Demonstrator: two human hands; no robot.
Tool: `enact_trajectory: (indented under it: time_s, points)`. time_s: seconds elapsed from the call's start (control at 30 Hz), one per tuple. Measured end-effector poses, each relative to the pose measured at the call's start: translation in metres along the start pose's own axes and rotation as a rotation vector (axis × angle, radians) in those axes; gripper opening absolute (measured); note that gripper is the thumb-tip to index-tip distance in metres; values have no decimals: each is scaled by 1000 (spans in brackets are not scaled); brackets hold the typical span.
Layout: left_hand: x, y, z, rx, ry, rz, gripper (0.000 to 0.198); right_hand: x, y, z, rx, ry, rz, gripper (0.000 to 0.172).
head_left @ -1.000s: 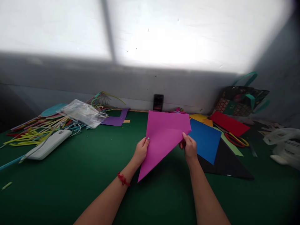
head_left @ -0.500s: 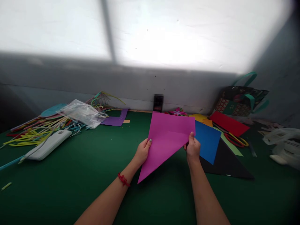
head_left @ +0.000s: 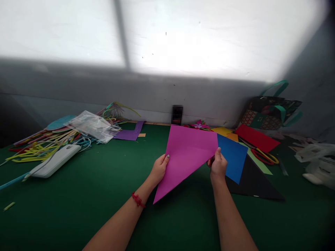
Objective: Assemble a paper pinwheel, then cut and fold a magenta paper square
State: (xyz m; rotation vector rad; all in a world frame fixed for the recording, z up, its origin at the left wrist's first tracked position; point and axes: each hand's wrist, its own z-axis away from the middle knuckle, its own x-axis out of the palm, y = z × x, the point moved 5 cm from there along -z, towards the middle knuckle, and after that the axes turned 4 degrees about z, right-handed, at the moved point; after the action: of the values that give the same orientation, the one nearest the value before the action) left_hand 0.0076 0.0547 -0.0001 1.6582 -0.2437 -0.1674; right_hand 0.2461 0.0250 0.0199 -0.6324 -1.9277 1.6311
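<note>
A magenta sheet of paper [head_left: 190,150] is held up off the table, with a slanting lower edge and a point hanging toward me. My left hand [head_left: 159,169] is closed on its left edge, thumb on the front and the other fingers hidden behind. At the right corner, my right hand [head_left: 218,165] pinches the edge with its thumb up and fingers curled underneath. A blue sheet [head_left: 234,158] lies beyond my right hand, over a black sheet [head_left: 258,181].
Scissors [head_left: 264,157] lie by red paper [head_left: 256,138] and light green paper at right, near a plastic bag [head_left: 320,165] and a patterned bag [head_left: 264,115]. At left are coloured strips [head_left: 39,150], a white glue gun-like tool [head_left: 56,162], clear plastic [head_left: 91,125] and purple paper [head_left: 129,133].
My right hand has shifted slightly right, out to the very corner of the magenta paper. My left hand keeps its hold in nearly the same place.
</note>
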Motion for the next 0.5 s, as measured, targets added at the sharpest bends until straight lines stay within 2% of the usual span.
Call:
enact_trajectory:
  time_s: [0.1, 0.2, 0.33, 0.5]
  points:
    - [0, 0, 0, -15, -7, 25, 37, -2, -4, 0, -49, 22, 43, 47]
    - [0, 0, 0, -31, -2, 51, 38, -1, -4, 0, -38, 14, 43, 46]
    - [-1, 0, 1, -49, 20, 73, 39, 6, -1, 1, 26, -71, 5, 45]
    - [-4, 2, 1, -92, 19, 144, 38, 12, 6, 2, 61, -171, 76, 47]
